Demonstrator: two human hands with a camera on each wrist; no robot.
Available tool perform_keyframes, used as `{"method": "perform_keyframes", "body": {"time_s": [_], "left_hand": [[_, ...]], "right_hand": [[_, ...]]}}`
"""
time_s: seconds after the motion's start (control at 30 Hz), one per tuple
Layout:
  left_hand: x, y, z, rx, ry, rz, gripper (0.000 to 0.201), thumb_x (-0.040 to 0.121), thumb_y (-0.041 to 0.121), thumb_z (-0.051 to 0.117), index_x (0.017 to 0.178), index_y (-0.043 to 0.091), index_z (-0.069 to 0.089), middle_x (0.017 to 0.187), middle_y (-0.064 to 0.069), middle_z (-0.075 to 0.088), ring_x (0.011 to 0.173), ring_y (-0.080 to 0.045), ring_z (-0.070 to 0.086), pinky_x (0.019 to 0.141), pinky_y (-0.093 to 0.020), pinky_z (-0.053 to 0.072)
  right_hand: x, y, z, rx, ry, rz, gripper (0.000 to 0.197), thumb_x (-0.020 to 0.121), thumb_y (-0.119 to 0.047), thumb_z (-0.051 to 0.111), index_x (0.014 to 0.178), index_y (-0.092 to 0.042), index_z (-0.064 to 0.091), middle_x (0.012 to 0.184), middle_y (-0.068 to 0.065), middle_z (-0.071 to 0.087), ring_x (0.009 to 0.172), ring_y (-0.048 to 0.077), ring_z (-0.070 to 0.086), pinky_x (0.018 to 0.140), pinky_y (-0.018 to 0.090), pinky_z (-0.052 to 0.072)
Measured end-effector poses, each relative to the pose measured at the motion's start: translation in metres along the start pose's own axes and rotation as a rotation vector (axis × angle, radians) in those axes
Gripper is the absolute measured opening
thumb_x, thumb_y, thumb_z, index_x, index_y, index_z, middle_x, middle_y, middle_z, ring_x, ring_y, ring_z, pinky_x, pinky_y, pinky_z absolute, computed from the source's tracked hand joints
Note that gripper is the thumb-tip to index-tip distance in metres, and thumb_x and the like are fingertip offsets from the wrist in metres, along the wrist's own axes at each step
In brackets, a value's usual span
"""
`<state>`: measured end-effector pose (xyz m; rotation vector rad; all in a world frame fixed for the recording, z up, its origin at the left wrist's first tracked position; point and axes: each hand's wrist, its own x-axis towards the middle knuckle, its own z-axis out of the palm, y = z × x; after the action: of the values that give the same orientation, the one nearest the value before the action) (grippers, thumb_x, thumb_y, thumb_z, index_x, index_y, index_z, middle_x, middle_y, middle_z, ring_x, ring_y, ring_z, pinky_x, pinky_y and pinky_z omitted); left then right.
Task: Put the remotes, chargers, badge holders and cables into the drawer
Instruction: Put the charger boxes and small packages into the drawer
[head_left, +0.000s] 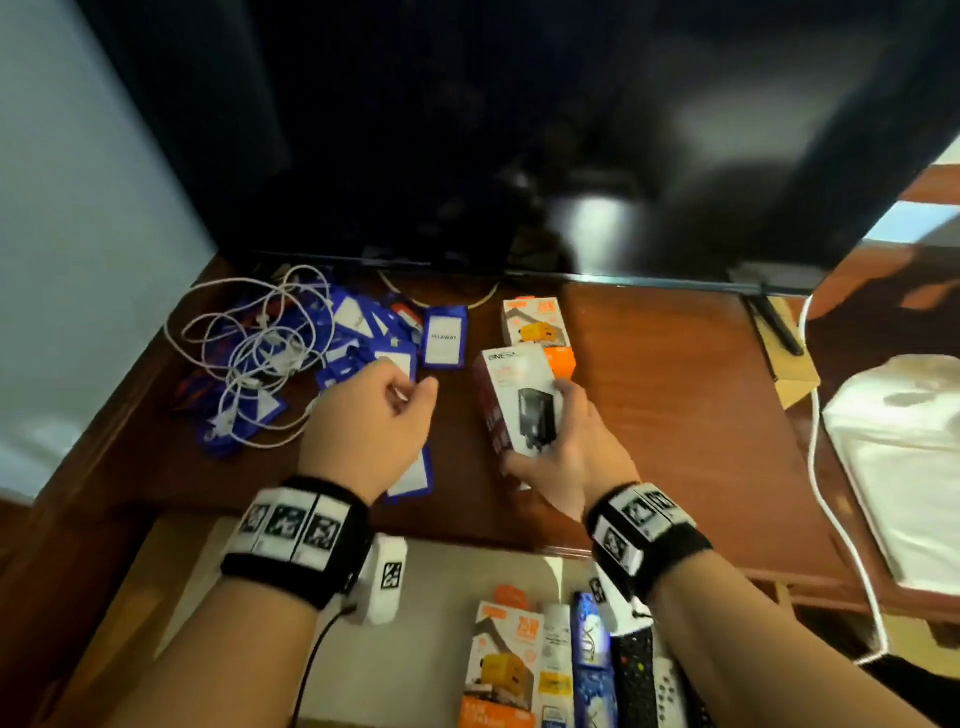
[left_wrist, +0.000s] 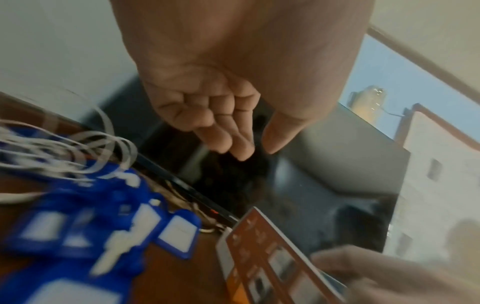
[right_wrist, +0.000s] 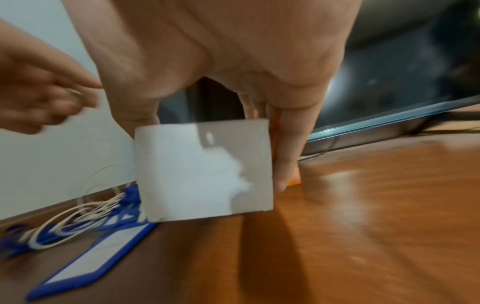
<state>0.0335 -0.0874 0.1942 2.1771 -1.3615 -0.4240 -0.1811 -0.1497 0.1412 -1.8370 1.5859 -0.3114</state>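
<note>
My right hand (head_left: 540, 431) grips a white-and-red charger box (head_left: 511, 395) from above, thumb on its near end, tilted on the wooden cabinet top (head_left: 675, 395). In the right wrist view the box's white end (right_wrist: 202, 174) faces the camera, held by my right hand (right_wrist: 207, 148). A second, orange-and-white charger box (head_left: 535, 322) lies just behind. My left hand (head_left: 415, 389) hovers empty, fingers loosely curled, over the blue badge holders (head_left: 363, 338); the left wrist view shows my left hand (left_wrist: 254, 150) holding nothing. White cables (head_left: 249, 348) lie tangled over the holders at the left.
The open drawer (head_left: 441, 587) below the front edge holds a charger box (head_left: 504, 660), remotes (head_left: 639, 675) and other small packs along its right side. A dark TV (head_left: 519, 130) stands at the back. A white bag (head_left: 904, 457) and a white cord (head_left: 831, 499) are at the right.
</note>
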Motion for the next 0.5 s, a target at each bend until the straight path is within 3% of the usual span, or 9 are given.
{"method": "perform_keyframes", "body": {"time_s": [0.07,0.13,0.2,0.3,0.4,0.5], "left_hand": [[0.035,0.02,0.021,0.029,-0.095,0.048,0.028,0.094,0.056,0.062,0.095,0.029,0.058,0.081,0.009,0.067,0.08,-0.015,0.064,0.072,-0.033,0.05],[0.065,0.036,0.052,0.096,-0.172,0.116,0.036,0.091,0.058,0.063,0.113,0.031,0.055,0.096,0.006,0.07,0.097,-0.021,0.065,0.08,-0.035,0.054],[0.09,0.051,0.087,0.161,-0.244,0.137,0.057,0.087,0.061,0.066,0.13,0.028,0.048,0.115,-0.003,0.067,0.112,-0.028,0.064,0.088,-0.04,0.056],[0.115,0.072,0.128,0.206,-0.347,0.062,0.099,0.077,0.074,0.068,0.152,0.025,0.026,0.14,-0.014,0.055,0.122,-0.038,0.061,0.098,-0.047,0.055],[0.129,0.094,0.151,0.238,-0.392,0.002,0.119,0.071,0.084,0.064,0.159,0.023,0.011,0.151,-0.022,0.042,0.131,-0.041,0.053,0.103,-0.05,0.051],[0.137,0.11,0.168,0.312,-0.402,-0.029,0.128,0.065,0.088,0.064,0.16,0.022,0.01,0.153,-0.024,0.037,0.134,-0.042,0.049,0.107,-0.054,0.048]], "right_hand": [[-0.015,0.016,-0.011,0.034,0.058,0.037,0.106,0.066,-0.048,0.084,0.15,-0.032,0.022,0.143,-0.003,0.047,0.118,0.021,0.061,0.097,0.034,0.05],[-0.029,0.03,-0.021,0.047,0.086,0.073,0.106,0.064,-0.051,0.083,0.15,-0.036,0.022,0.146,-0.006,0.047,0.116,0.016,0.062,0.097,0.035,0.052],[-0.044,0.043,-0.028,0.02,0.109,0.096,0.105,0.064,-0.055,0.08,0.149,-0.039,0.021,0.143,-0.009,0.048,0.111,0.012,0.063,0.092,0.036,0.055],[-0.063,0.06,-0.038,-0.01,0.152,0.132,0.104,0.065,-0.056,0.081,0.148,-0.042,0.02,0.135,-0.013,0.049,0.099,0.007,0.061,0.082,0.028,0.052],[-0.079,0.075,-0.044,-0.003,0.176,0.148,0.107,0.065,-0.059,0.082,0.149,-0.042,0.02,0.135,-0.017,0.048,0.106,0.003,0.06,0.087,0.025,0.051],[-0.092,0.083,-0.049,0.006,0.168,0.168,0.108,0.067,-0.058,0.083,0.15,-0.042,0.017,0.128,-0.022,0.042,0.104,0.001,0.06,0.085,0.018,0.048]]}}
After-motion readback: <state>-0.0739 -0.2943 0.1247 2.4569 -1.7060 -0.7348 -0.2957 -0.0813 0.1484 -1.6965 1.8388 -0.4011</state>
